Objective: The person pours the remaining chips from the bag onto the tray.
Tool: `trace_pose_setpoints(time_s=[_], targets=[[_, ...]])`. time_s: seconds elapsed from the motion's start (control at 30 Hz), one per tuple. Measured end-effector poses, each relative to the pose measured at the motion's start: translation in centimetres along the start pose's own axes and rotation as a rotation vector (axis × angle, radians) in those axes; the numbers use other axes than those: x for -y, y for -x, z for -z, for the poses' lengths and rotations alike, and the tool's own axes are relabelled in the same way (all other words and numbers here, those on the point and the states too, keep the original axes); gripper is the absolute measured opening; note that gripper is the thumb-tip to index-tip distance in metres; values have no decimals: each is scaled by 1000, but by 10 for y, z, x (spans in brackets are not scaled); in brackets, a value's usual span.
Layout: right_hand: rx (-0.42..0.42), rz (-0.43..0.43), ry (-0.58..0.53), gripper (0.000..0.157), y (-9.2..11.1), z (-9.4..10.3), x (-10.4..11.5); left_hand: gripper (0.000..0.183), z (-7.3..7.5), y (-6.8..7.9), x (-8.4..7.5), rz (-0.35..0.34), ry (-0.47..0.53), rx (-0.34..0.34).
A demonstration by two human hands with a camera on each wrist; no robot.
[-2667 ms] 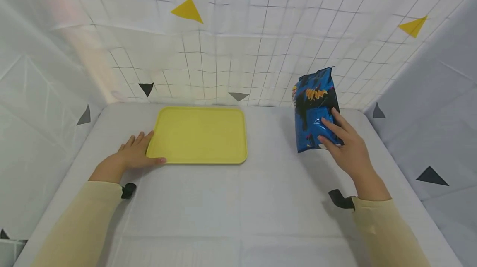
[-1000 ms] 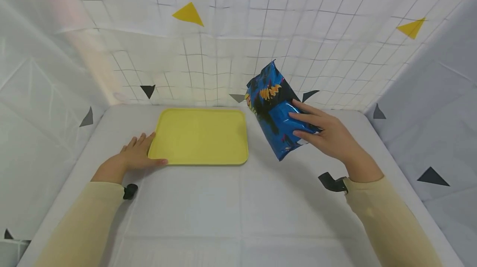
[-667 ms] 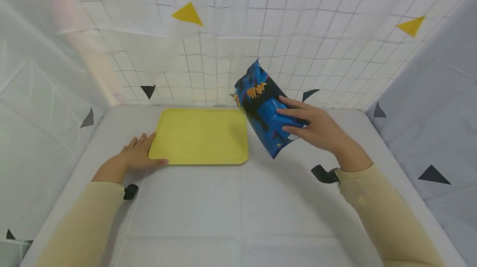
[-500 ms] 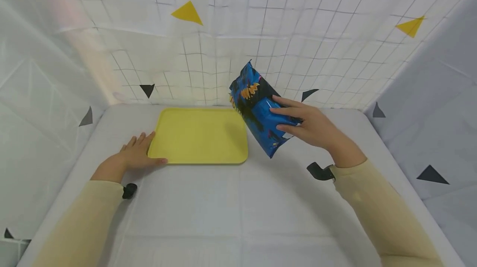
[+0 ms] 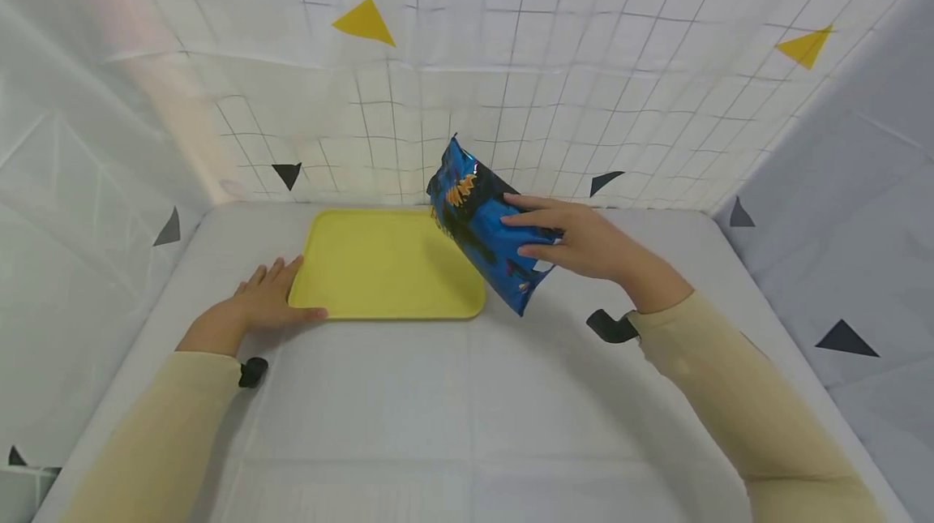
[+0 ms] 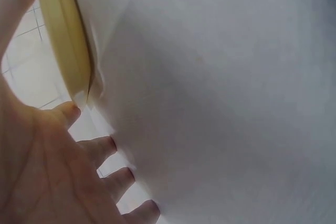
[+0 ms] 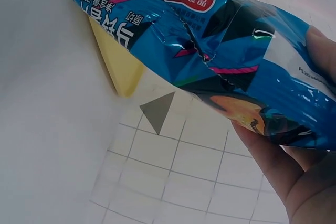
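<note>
My right hand point(image 5: 584, 239) grips a blue bag of chips point(image 5: 485, 219) by its right side, with the fingers over the front and the thumb behind. Held tilted, the bag hangs in the air above the right end of a yellow tray point(image 5: 365, 263) and hides its far right corner. In the right wrist view the bag's printed back point(image 7: 173, 35) faces the camera. My left hand point(image 5: 259, 304) rests on the table at the tray's left end, fingers spread and straight, touching the rim. From the left wrist view, the thumb and forefinger lie along the tray's edge point(image 6: 65, 40).
A white cloth covers the table point(image 5: 365, 409). Behind it rises a white grid-patterned sheet point(image 5: 467, 101) with yellow and dark triangles. Plain sheets point(image 5: 861, 223) close off the left and right sides.
My right hand has carried the bag leftward from the right side of the table to over the tray's right end, tilting it on the way. The left hand and tray have stayed put.
</note>
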State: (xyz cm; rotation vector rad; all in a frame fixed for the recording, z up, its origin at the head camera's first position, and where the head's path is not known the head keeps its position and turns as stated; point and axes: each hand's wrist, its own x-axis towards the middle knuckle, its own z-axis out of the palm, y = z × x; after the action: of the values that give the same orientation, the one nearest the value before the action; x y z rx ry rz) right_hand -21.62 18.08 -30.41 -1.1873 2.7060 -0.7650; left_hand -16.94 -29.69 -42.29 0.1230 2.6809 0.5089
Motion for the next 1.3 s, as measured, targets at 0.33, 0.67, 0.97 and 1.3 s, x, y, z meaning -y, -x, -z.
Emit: trace_pose_setpoints(time_s=[0.33,0.67,0.97,1.3], targets=[[55,25,-32,49,-14,-4,4,126,1,1,-1,-7,28,1],[143,-4,19,49,-26,-4,12,127,0,-1,2,-9,17,-3],[209,-9,7,46,-37,-5,16,125,0,1,1,-9,20,6],[292,-9,56,46,-51,3,22,125,2,2,-1,-4,22,8]])
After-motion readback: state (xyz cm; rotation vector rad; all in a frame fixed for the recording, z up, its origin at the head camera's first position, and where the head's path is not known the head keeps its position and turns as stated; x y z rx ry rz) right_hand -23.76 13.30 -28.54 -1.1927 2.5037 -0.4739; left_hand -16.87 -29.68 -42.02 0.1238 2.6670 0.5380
